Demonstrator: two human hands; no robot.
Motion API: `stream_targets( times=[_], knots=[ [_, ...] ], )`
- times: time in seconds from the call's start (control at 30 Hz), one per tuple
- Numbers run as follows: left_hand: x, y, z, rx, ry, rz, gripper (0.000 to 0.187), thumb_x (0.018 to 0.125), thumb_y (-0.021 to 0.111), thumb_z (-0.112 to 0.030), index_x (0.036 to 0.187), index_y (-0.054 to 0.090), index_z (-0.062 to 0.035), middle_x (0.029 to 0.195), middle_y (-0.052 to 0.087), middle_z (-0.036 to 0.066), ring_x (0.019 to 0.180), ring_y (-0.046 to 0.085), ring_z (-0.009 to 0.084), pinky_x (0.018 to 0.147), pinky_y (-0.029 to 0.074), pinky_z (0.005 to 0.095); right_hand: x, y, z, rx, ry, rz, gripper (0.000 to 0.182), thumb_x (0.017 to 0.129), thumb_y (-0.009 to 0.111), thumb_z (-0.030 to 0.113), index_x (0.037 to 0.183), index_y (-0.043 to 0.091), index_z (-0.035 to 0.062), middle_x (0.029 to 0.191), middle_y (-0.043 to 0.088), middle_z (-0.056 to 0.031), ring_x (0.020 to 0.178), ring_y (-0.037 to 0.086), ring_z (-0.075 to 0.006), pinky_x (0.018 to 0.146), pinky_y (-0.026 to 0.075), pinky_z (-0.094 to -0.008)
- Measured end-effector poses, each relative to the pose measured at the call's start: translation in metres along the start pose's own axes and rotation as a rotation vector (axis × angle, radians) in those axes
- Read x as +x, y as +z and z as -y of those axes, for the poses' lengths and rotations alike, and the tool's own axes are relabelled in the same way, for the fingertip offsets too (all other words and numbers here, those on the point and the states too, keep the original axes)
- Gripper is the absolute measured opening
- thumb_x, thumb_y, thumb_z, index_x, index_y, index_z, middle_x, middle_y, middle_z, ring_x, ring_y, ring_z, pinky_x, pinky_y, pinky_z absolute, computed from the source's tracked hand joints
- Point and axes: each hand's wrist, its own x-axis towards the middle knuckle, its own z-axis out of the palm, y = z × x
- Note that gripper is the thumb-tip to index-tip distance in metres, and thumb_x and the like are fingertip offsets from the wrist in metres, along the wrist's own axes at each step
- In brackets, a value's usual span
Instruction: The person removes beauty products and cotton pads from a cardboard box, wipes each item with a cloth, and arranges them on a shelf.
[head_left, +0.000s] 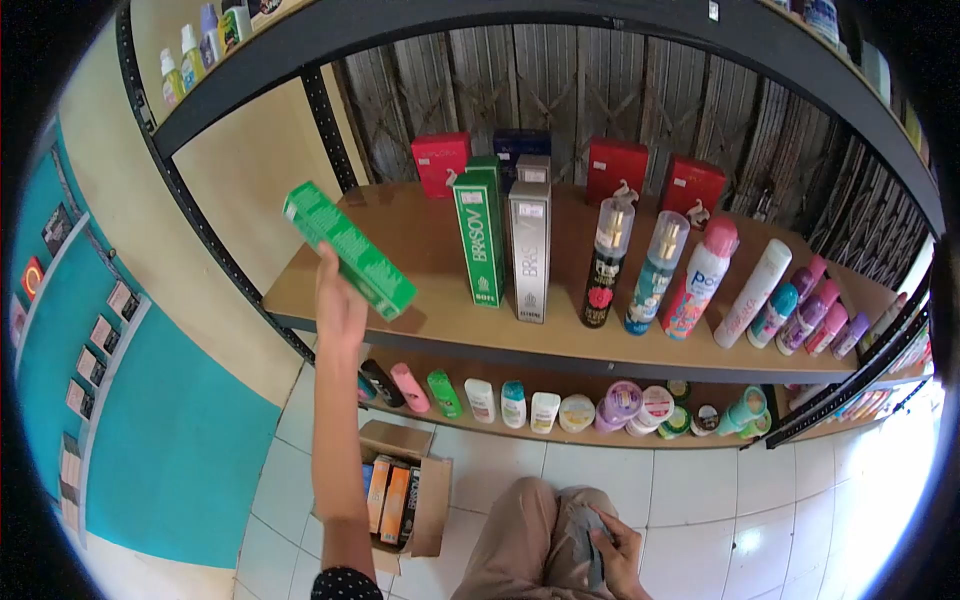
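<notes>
My left hand (pixel 341 305) grips a green box (pixel 352 252), tilted, above the left part of the middle shelf (pixel 400 255). To its right stand a tall green BRASOV box (pixel 481 245) and a silver box (pixel 530 260), with another box partly hidden behind each. My right hand (pixel 620 555) is low, by my knee, with its fingers closed on a crumpled grey cloth (pixel 585 540). On the floor beneath my left forearm is an open cardboard box (pixel 432 505) containing several orange and dark boxes (pixel 394 500).
Spray bottles (pixel 607 265) and deodorants (pixel 772 315) line the middle shelf's right side; red boxes (pixel 617 170) stand behind. Bottles and jars (pixel 513 405) fill the lower shelf. A black shelf post (pixel 215 250) rises at left, and the upper shelf edge (pixel 560 15) crosses overhead.
</notes>
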Motion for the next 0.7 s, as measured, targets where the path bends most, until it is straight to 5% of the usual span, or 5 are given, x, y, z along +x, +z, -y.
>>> stream_targets(
  times=[0.2,0.47,0.7],
  knots=[
    [0.118,0.010,0.043,0.092,0.021,0.265,0.032,0.081,0.054,-0.022,0.106,0.042,-0.0069,0.094,0.050,0.002,0.089,0.048,0.0156,0.081,0.038,0.0341,-0.008,-0.014,0.015,-0.031,0.310,-0.086,0.032,0.082,0.047,0.011,0.110,0.049,-0.0053,0.099,0.057,-0.0146,0.091,0.051,-0.0186,0.081,0.039,-0.0281],
    [0.133,0.063,0.097,0.387,-0.126,0.455,0.051,0.080,0.053,-0.016,0.126,0.032,-0.0104,0.118,0.045,0.005,0.102,0.047,0.0183,0.086,0.037,0.0291,0.030,-0.026,-0.006,-0.013,0.247,-0.127,0.032,0.083,0.047,0.012,0.110,0.049,-0.0053,0.098,0.057,-0.0140,0.090,0.051,-0.0183,0.080,0.040,-0.0276],
    [0.137,0.066,0.118,0.361,-0.154,0.459,0.050,0.079,0.053,-0.018,0.125,0.034,-0.0103,0.117,0.046,0.005,0.101,0.047,0.0181,0.085,0.037,0.0292,0.037,-0.038,-0.022,0.013,0.229,-0.160,0.032,0.083,0.047,0.013,0.109,0.049,-0.0053,0.097,0.057,-0.0133,0.089,0.051,-0.0180,0.079,0.040,-0.0272]
  ],
)
